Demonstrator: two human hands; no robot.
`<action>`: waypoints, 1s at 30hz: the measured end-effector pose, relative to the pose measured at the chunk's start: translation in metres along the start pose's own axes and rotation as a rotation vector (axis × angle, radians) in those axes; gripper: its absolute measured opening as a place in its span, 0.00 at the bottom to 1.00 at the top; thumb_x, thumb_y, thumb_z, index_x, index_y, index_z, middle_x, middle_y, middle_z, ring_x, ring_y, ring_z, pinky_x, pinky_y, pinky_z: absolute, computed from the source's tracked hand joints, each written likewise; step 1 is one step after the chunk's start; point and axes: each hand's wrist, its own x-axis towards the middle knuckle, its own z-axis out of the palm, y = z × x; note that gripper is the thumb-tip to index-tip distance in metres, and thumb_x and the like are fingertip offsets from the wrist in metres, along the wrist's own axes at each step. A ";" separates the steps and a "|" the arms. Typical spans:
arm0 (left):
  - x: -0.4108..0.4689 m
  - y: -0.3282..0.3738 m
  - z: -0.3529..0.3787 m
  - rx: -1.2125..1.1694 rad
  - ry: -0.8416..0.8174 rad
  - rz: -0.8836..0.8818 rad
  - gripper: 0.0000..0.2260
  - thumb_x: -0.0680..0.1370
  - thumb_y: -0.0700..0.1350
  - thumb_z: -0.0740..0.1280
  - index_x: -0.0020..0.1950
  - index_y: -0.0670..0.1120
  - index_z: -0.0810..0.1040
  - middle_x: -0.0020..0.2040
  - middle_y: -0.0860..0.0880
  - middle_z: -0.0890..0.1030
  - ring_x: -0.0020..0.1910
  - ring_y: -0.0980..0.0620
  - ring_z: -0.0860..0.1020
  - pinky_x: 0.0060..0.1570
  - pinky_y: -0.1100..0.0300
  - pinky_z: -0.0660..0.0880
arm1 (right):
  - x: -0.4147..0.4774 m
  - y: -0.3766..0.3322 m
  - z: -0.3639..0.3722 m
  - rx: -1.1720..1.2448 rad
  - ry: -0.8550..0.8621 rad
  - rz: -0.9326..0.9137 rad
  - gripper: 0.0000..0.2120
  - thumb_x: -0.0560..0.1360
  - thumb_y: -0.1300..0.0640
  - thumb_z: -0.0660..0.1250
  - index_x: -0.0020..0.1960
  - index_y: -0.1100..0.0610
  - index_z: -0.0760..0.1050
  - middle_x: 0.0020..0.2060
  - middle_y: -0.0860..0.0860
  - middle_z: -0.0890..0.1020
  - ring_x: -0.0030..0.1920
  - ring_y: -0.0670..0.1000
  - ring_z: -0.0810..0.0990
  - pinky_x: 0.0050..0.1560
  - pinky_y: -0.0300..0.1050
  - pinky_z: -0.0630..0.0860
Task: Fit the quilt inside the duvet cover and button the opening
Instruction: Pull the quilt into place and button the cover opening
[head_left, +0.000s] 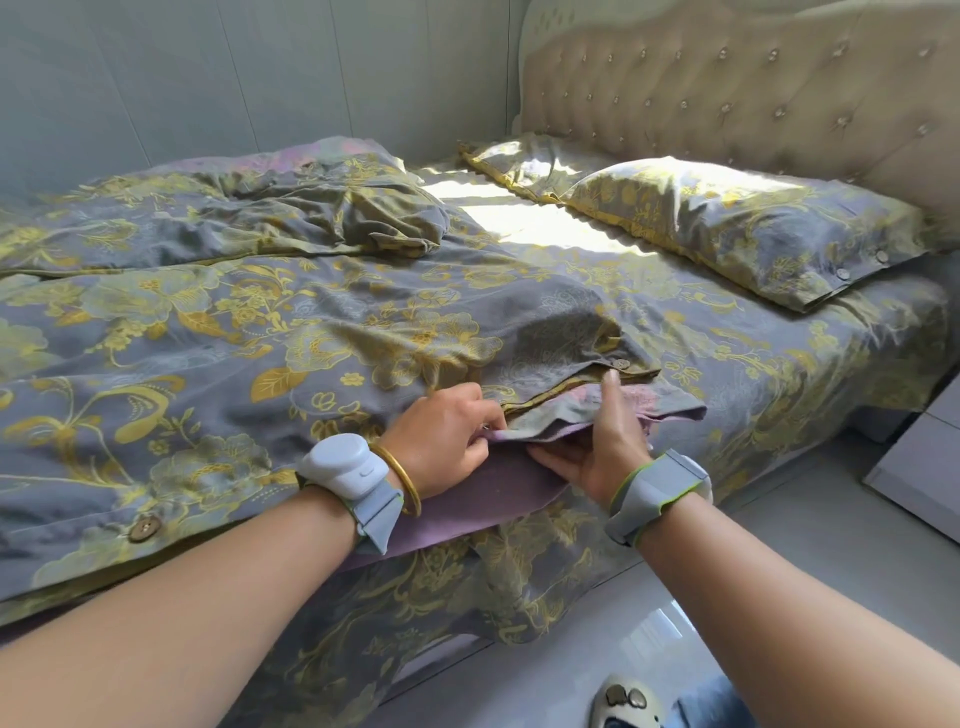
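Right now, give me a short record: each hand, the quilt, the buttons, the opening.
left hand: pinches the duvet cover edge at the opening
right hand: grips the same edge, thumb on top
quilt: purple, showing in the gap below the hands
near button: by the left forearm
far button: beyond the right thumb
opening: unbuttoned between the hands

Bed (779, 364) seen from its front edge, headboard (727, 88) at the right end. Two pillows lie before the headboard: the near pillow (727, 223) toward the front edge, the far pillow (524, 161) behind it. The duvet cover (234, 322) spreads over the left and middle. The quilt (467, 499) protrudes from its opening at the front edge, under the left hand (447, 431) and right hand (597, 441), which lie side by side.
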 end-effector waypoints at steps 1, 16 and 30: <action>0.000 0.001 0.000 -0.005 -0.017 -0.004 0.10 0.73 0.42 0.64 0.50 0.51 0.81 0.42 0.53 0.73 0.42 0.49 0.75 0.43 0.53 0.74 | -0.005 0.004 0.001 -0.075 -0.079 0.038 0.33 0.74 0.32 0.60 0.67 0.57 0.71 0.56 0.62 0.82 0.50 0.62 0.84 0.36 0.56 0.83; -0.004 0.022 -0.019 -0.295 0.048 -0.199 0.08 0.75 0.52 0.68 0.39 0.49 0.78 0.31 0.56 0.77 0.30 0.61 0.74 0.35 0.65 0.70 | -0.023 0.021 0.032 -0.355 -0.430 0.165 0.13 0.81 0.55 0.59 0.50 0.61 0.79 0.40 0.58 0.84 0.39 0.54 0.85 0.43 0.49 0.84; -0.042 0.031 0.008 -1.822 0.346 -1.158 0.07 0.78 0.46 0.66 0.48 0.43 0.77 0.44 0.40 0.80 0.43 0.46 0.80 0.42 0.55 0.77 | -0.026 -0.015 0.032 -0.851 -0.404 0.094 0.19 0.79 0.44 0.61 0.39 0.58 0.76 0.25 0.48 0.71 0.18 0.42 0.58 0.17 0.31 0.50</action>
